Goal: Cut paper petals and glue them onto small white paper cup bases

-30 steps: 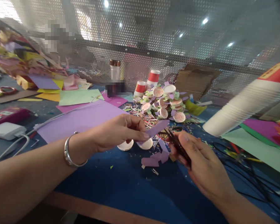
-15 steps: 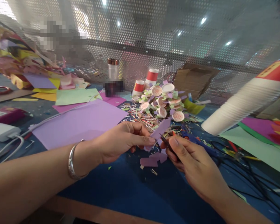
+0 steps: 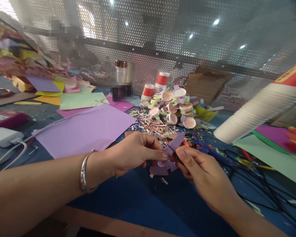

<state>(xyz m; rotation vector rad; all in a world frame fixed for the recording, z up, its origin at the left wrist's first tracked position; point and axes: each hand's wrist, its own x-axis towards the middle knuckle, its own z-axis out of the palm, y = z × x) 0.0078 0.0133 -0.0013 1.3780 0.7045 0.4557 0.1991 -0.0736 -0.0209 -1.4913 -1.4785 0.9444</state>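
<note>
My left hand (image 3: 135, 151), with a silver bracelet at the wrist, pinches a small purple paper strip (image 3: 177, 141) between thumb and fingers. Closed around dark scissors (image 3: 175, 154), my right hand (image 3: 202, 166) sits just to the right; their handles are hidden in the palm. The dark blades lie against the strip close to my left fingertips. Below the hands, several cut purple paper pieces (image 3: 158, 170) rest on the blue tabletop (image 3: 138, 200). A large purple sheet (image 3: 86, 131) lies behind my left forearm.
Behind the hands is a pile of trimmed cup bottoms (image 3: 172, 118) among paper shreds. A tall stack of paper cups (image 3: 256, 108) leans at right, above black cables (image 3: 263, 184) and a blue glue gun (image 3: 212, 153). A white charger (image 3: 5, 136) lies at left; a perforated screen (image 3: 148, 39) stands behind.
Both hands have shifted slightly, the left one rightward toward the right. The scissor blades have moved from beside the purple strip to against it.
</note>
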